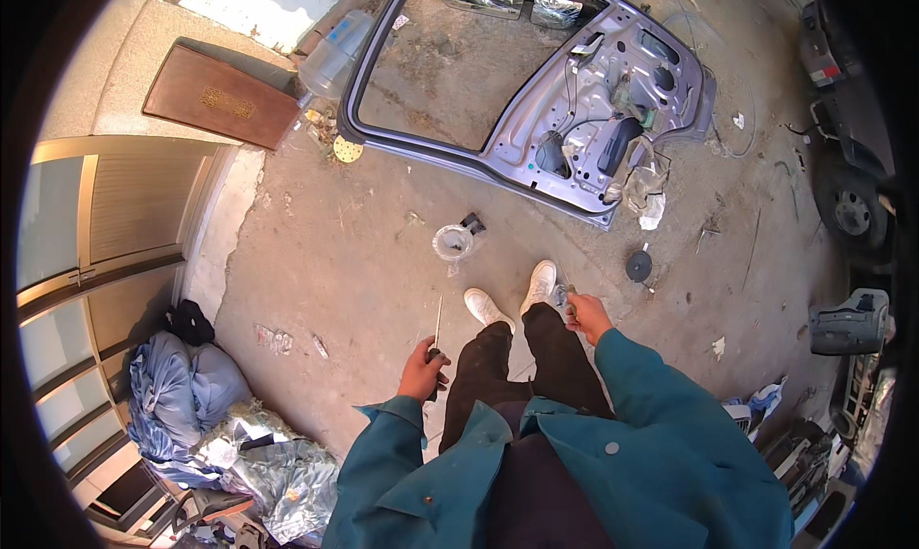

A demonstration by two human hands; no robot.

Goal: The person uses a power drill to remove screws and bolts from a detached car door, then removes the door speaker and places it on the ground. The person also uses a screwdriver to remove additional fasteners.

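Observation:
My left hand point(421, 370) is closed round the dark handle of a screwdriver point(438, 321), its long thin shaft pointing away from me. On the right, my right hand point(586, 316) is closed beside my knee, and whatever its fingertips hold is too small to make out. Beyond my shoes stands a round clear container point(452, 243) with a black part point(473, 224) at its edge. Farther off, a lilac car door point(574, 118) lies on the ground with its inner side up; its panel openings and wiring show.
Far left are a brown board point(222, 94) and a large clear water jug point(335, 56). Bundled blue cloth point(187, 377) and plastic sheeting point(287, 482) lie near left. A black disc point(638, 266) sits to the right. Along the right edge are a vehicle wheel point(852, 211) and a grey part point(849, 321).

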